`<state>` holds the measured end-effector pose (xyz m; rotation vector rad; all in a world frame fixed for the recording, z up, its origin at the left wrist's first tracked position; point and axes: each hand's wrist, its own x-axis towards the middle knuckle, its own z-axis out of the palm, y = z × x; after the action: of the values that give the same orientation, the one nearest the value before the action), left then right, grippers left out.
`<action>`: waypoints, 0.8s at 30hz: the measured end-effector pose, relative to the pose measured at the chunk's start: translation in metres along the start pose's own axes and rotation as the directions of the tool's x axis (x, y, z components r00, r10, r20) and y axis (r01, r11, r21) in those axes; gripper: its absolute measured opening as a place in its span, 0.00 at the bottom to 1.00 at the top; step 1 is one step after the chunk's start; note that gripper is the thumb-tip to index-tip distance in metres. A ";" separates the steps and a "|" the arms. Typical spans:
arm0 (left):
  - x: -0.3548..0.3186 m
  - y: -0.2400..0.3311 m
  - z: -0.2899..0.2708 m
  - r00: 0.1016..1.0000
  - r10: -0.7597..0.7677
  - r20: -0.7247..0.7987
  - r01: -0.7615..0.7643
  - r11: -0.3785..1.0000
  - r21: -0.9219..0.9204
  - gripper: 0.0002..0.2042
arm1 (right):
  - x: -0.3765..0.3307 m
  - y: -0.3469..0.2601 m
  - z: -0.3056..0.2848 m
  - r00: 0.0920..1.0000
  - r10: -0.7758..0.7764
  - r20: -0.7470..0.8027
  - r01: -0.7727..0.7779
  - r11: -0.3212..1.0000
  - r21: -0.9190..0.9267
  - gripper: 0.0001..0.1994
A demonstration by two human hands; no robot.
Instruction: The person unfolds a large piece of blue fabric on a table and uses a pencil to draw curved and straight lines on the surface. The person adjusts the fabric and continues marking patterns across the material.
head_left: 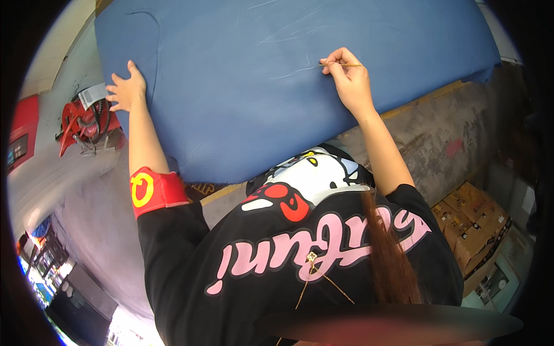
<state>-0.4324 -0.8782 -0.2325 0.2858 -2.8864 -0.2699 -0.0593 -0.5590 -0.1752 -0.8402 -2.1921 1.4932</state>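
A large sheet of blue grained leather [225, 92] is spread over the work table before me. My left hand [128, 89] lies on the sheet's left part, palm down, its fingers spread and nothing in them. Next to it, a dark curved line runs along the leather. Between the fingers of my right hand [352, 81] is a thin gold-coloured pen-like stick [353, 65], held nearly level over the sheet. Its tip is at or just above the right end of a pale drawn line [294, 74]. More pale strokes [294, 29] show farther up the leather.
Left of the sheet lie a red holder with dark coiled cord [86, 124] and a white printed slip [93, 95]. A red box [23, 130] stands at the far left. Stacked brown cartons [474, 216] sit at the lower right, below the table's near edge [444, 92].
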 end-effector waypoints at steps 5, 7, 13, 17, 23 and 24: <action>0.001 0.000 0.002 1.000 -0.007 0.010 0.007 1.000 -0.008 0.42 | 0.004 0.028 -0.054 0.945 0.018 -0.325 0.098 0.936 0.339 0.07; 0.002 0.000 0.001 1.000 -0.010 0.016 0.010 1.000 -0.001 0.42 | 0.001 0.039 -0.079 0.906 0.084 -0.414 0.048 0.953 0.299 0.07; 0.001 0.001 -0.003 0.999 -0.016 0.037 0.017 1.000 -0.007 0.42 | -0.005 0.057 -0.099 0.898 0.027 -0.438 -0.043 0.999 -0.026 0.06; 0.000 0.002 -0.005 0.999 -0.013 0.043 0.014 1.000 -0.007 0.42 | -0.007 0.051 -0.089 0.895 -0.061 -0.442 -0.050 0.971 -0.235 0.06; -0.001 0.001 -0.005 0.999 -0.003 0.034 0.004 1.000 -0.017 0.43 | -0.030 0.037 -0.078 0.953 0.019 -0.301 -0.111 0.950 -0.291 0.06; -0.001 0.001 -0.005 0.999 -0.005 0.039 0.006 1.000 -0.019 0.43 | -0.029 0.036 -0.077 0.947 -0.001 -0.320 -0.061 0.981 -0.184 0.06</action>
<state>-0.4309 -0.8775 -0.2277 0.2885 -2.9198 -0.3064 0.0185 -0.5135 -0.1782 -1.0978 -2.1053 1.0776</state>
